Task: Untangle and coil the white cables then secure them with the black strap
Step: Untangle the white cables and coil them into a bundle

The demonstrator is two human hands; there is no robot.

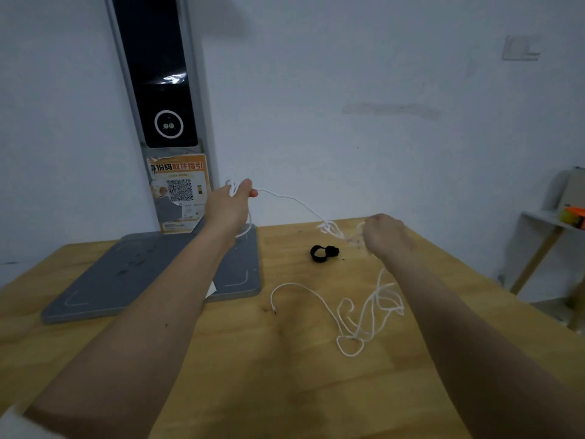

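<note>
My left hand (pixel 232 204) is raised above the table's far edge and grips a small bundle of white cable loops. A strand of white cable (pixel 294 201) runs from it down to my right hand (pixel 384 236), which pinches a knotted tangle of cable just above the table. More white cable (pixel 364 315) lies in loose tangled loops on the wooden table (pixel 285 375) under my right forearm, one free end curving left. The black strap (pixel 323 253) lies curled on the table between my hands.
A grey flat base plate (pixel 133 280) of a tall kiosk-like stand (pixel 158 90) sits on the table's left. The wall is close behind. A small white shelf with orange items (pixel 569 217) stands at the far right.
</note>
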